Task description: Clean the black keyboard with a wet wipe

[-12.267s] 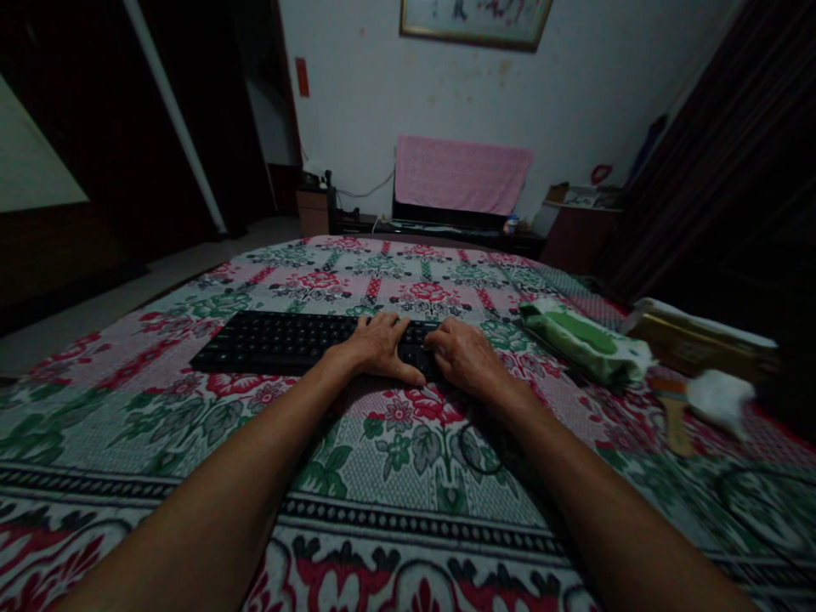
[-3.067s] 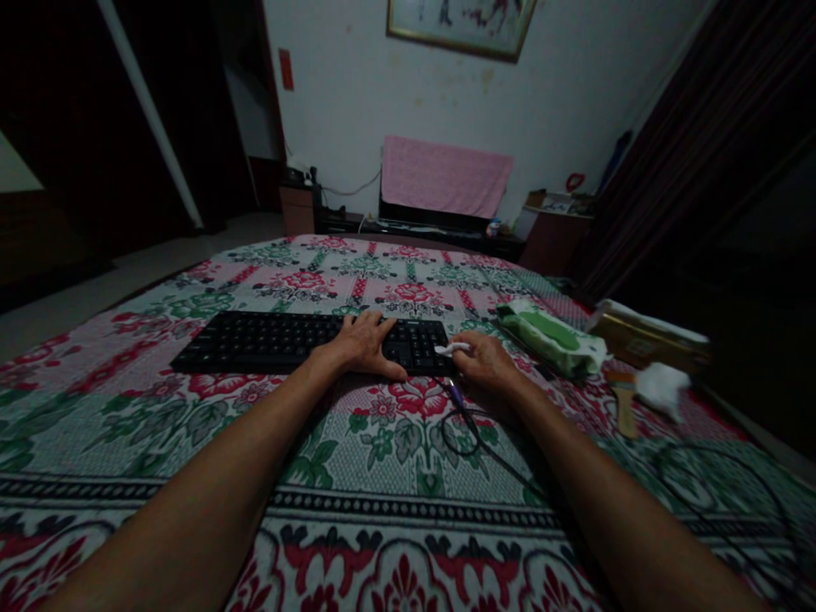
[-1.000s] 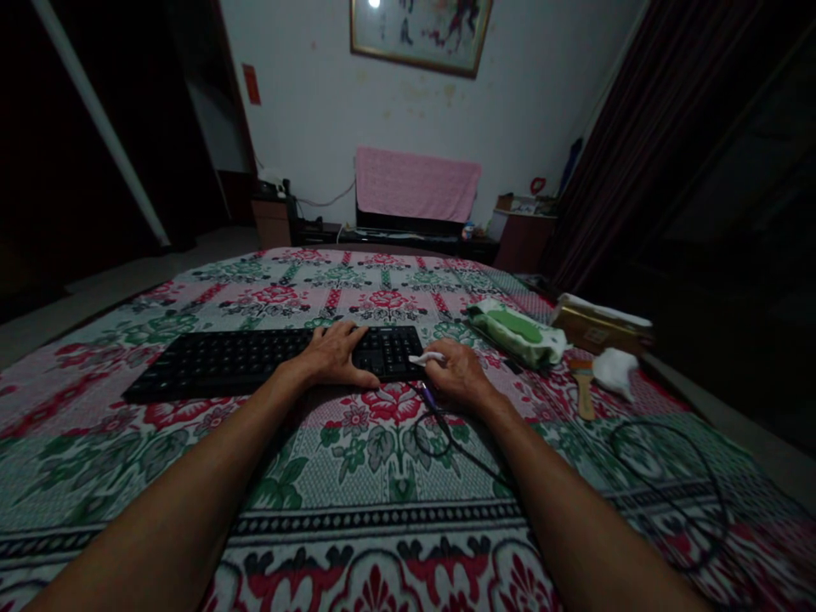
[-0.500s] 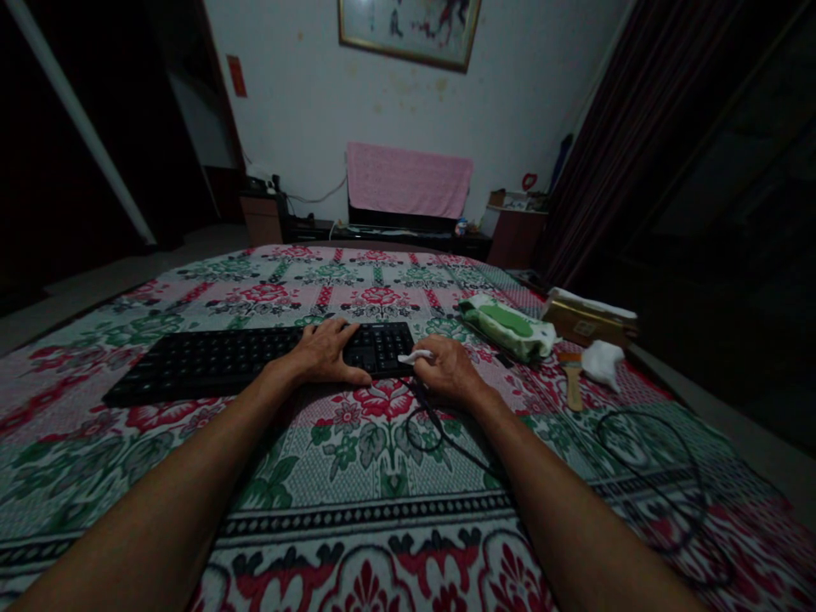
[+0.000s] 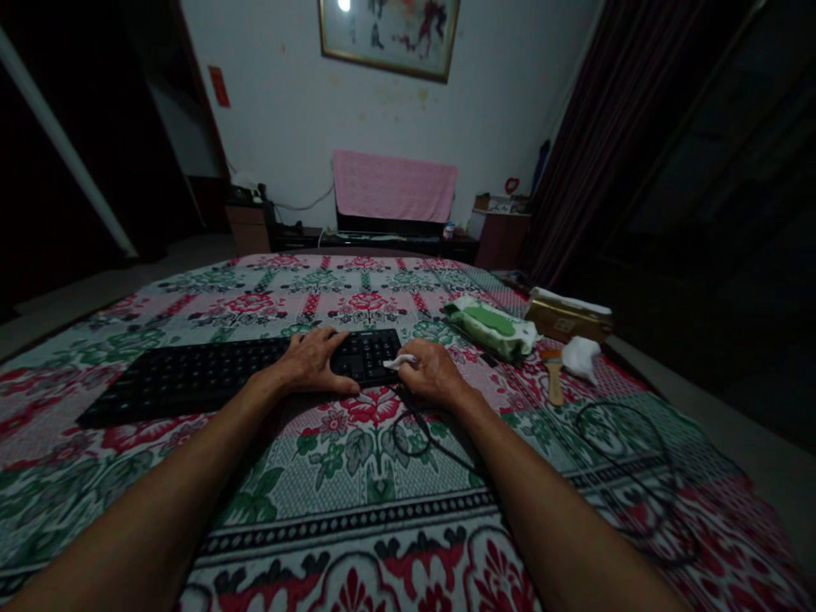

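A black keyboard (image 5: 191,382) lies on a bed covered by a red, green and white floral spread (image 5: 357,476). My left hand (image 5: 312,361) rests flat on the keyboard's right part, fingers spread. My right hand (image 5: 433,374) is curled at the keyboard's right end and pinches a small white wipe (image 5: 399,362) against its corner. The keyboard's black cable (image 5: 414,433) loops on the spread just below my right wrist.
A green and white wet-wipe pack (image 5: 490,325) lies right of the keyboard. Further right are a tan box (image 5: 567,316), a small wooden-handled brush (image 5: 554,378) and a crumpled white wipe (image 5: 580,357). More cable (image 5: 631,476) coils near the bed's right edge.
The view has swung to the right, so everything sits further left in the picture. Both hands keep their places on the keyboard, the right one still pinching the white wipe.
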`<action>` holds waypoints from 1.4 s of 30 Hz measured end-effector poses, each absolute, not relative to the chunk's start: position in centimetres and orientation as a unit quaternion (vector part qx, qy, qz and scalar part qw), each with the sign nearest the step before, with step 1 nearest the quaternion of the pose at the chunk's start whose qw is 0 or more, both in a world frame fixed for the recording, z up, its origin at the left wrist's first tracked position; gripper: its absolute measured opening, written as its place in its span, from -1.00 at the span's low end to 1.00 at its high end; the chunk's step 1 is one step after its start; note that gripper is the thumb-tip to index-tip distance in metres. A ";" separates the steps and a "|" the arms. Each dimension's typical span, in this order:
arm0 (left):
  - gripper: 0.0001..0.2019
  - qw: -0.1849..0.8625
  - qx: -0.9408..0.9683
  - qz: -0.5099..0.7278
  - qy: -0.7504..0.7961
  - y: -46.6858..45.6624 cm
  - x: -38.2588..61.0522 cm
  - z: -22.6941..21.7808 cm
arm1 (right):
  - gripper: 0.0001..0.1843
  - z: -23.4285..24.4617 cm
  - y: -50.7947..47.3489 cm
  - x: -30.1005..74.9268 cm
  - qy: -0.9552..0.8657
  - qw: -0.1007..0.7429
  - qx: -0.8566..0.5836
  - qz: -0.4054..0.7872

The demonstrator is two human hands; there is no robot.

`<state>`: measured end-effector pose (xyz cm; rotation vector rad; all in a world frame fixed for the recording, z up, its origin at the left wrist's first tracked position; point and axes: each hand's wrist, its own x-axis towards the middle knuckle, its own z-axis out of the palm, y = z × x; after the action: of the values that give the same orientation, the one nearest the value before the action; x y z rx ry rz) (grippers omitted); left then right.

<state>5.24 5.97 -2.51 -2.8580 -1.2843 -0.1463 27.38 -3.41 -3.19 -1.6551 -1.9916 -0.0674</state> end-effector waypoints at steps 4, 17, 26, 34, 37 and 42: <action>0.02 0.011 -0.914 -0.061 -0.401 5.3 5.8 -2.4 | -0.81 -2.9 -3.7 27.4 -0.739 0.275 -0.614 -0.024; 0.06 0.003 -0.906 -0.025 -0.422 5.6 5.7 -2.7 | -0.80 -3.2 -4.1 27.6 -0.735 0.269 -0.621 -0.033; 0.05 -0.011 -0.897 0.018 -0.442 5.2 6.2 -1.8 | -0.77 -3.3 -4.5 27.4 -0.726 0.253 -0.639 -0.041; 0.06 -0.020 -0.894 0.018 -0.448 5.2 6.3 -1.7 | -0.77 -3.1 -4.4 27.1 -0.721 0.237 -0.649 -0.059; 0.08 -0.021 -0.894 0.003 -0.447 5.1 6.2 -1.9 | -0.77 -3.0 -4.4 27.0 -0.720 0.231 -0.652 -0.061; 0.12 -0.030 -0.902 -0.010 -0.430 5.1 6.2 -1.9 | -0.79 -2.6 -4.4 27.1 -0.723 0.209 -0.655 -0.065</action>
<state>6.16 5.13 -1.87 -2.8897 -1.3770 -0.0317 27.09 -4.37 -2.64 -1.8221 -2.0117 -0.1801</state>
